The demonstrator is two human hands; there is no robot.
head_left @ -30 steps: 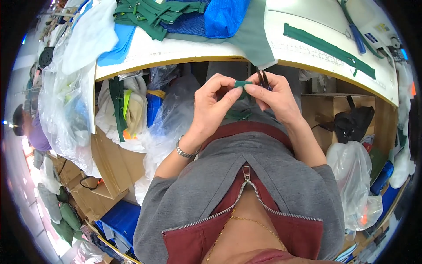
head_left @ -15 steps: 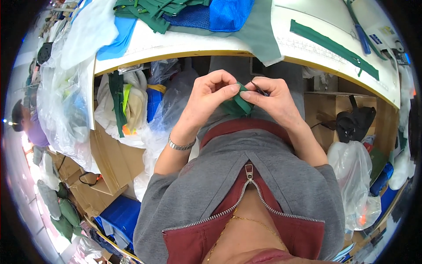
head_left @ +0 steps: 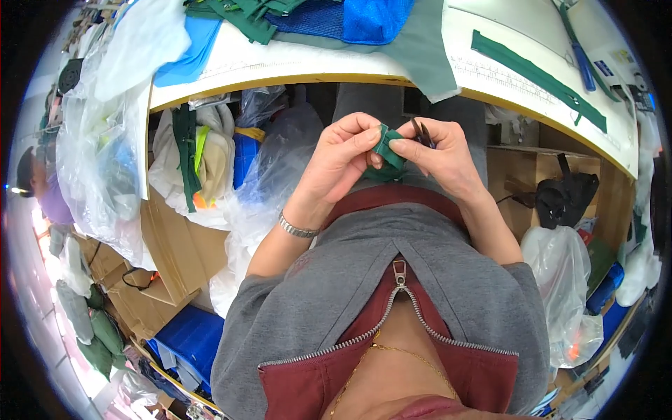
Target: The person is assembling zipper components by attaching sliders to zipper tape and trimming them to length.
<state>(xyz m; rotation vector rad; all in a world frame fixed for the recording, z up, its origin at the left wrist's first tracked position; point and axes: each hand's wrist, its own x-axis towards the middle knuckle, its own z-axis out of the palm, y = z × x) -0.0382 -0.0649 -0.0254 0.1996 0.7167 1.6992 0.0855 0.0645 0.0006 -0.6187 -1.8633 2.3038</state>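
A green fabric strip (head_left: 392, 158) is stretched between my two hands in front of my waist. My left hand (head_left: 344, 155) pinches one side of it between thumb and fingertips. On the other side, my right hand (head_left: 442, 155) presses the strip under its thumb. Dark thread snips (head_left: 422, 133) are tucked in the fingers of my right hand, blades pointing up and away from me. The lower part of the strip hangs below the fingers toward my lap.
Beyond my hands is the white table edge (head_left: 294, 66). On it lie a green zipper strip (head_left: 539, 78), a heap of green strips (head_left: 245, 17) and blue mesh fabric (head_left: 374, 19). Plastic bags (head_left: 105, 161) hang at left; a cardboard box (head_left: 514, 178) stands under the table at right.
My hands have turned the green strip so a flat folded part faces up between the thumbs. The snips' blades now stand out more above my right hand.
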